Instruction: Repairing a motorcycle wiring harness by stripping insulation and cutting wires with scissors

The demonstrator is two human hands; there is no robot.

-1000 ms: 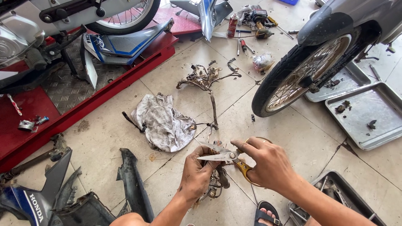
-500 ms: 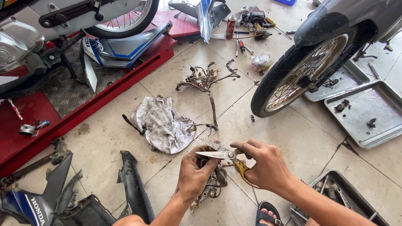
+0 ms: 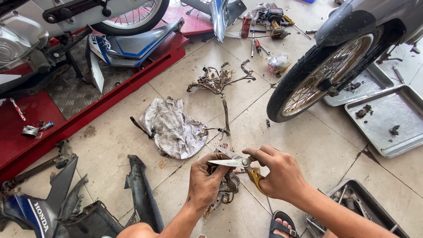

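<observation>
Both hands had hardly moved since a moment before, and the scissors stayed in the same spot. The right hand was closed around the yellow handles of the silver metal scissors, with the blades partly open and pointing toward the left fingers. The left hand was closed around a dirty brown bundle of old wires and plugs, which hung down under its fingers and touched the pale tiled floor. The scissor tips sat right at the left fingertips. Just past the left fingers lay a crumpled grey-white rag. Farther past both hands lay a tangled brown wire harness. Beyond the right fingers stood a black spoked motorbike wheel. Beside the right wrist sat a black sandal.
</observation>
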